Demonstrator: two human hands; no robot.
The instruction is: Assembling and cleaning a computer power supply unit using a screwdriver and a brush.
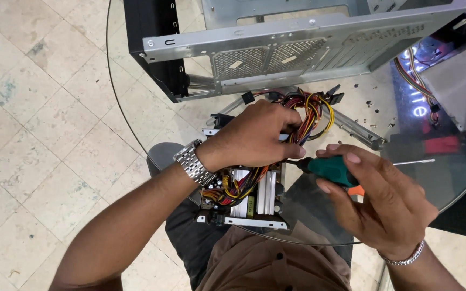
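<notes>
The round glass table (136, 116) carries everything. At its far side lies the empty grey computer case (276, 48). Nearer to you than the case, the opened power supply (244, 194) sits at the table edge, with its bundle of coloured wires (311, 116) going toward the case. Your left hand (254, 134) is closed over the wires on top of the power supply. Your right hand (376, 202), right of the power supply, is clamped on the green-handled screwdriver (330, 170); its long axis points left, the tip under your left hand.
</notes>
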